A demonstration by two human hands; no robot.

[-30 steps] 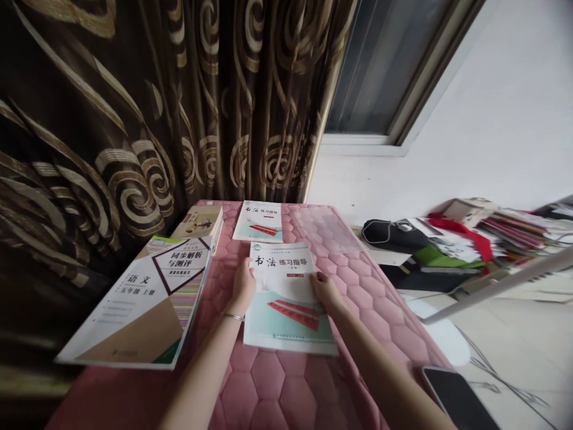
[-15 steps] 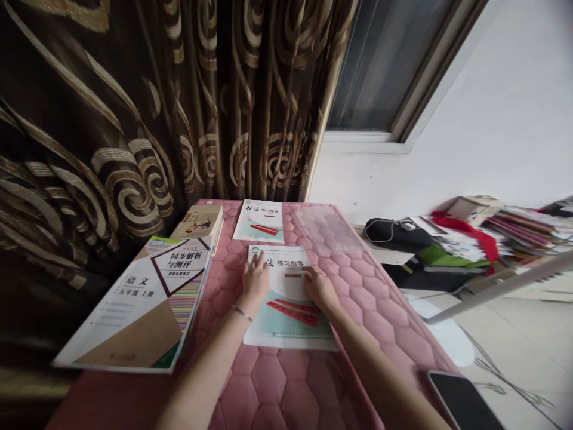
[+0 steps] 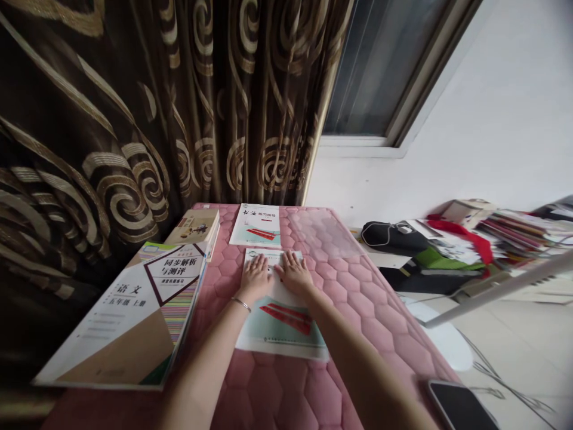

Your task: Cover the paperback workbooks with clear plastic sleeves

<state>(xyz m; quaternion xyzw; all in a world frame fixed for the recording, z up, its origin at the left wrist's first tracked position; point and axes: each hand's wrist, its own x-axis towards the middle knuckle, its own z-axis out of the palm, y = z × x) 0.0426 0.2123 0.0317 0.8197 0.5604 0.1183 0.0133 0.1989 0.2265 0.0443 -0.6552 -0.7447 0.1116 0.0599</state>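
Far to the left of your hands hangs the dark curtain (image 3: 111, 119) with its gold swirls. Well left of your left hand, the large textbook (image 3: 129, 310) lies flat on the pink quilted mat (image 3: 367, 286), and beyond its far corner sits a smaller brown-covered book (image 3: 194, 226).

Your left hand (image 3: 256, 276), with a thin bracelet (image 3: 240, 304) at the wrist, lies palm down with the fingers stretched out flat. It grips nothing and only presses on the upper left part of the calligraphy booklet (image 3: 280, 322). That booklet lies flat on the mat directly under both your hands, its lower half showing between your forearms.

Your right hand (image 3: 293, 273) lies just beside the left one, nearly touching it, also flat and spread on the booklet's top, holding nothing.

Just beyond your fingertips lies a second booklet (image 3: 257, 226) with the same cover. Beyond and to the right of your right hand is a clear plastic sleeve (image 3: 320, 227). Farther right, off the mat, a black pouch (image 3: 394, 236) sits among clutter, and a dark phone (image 3: 461, 406) lies near your right forearm.
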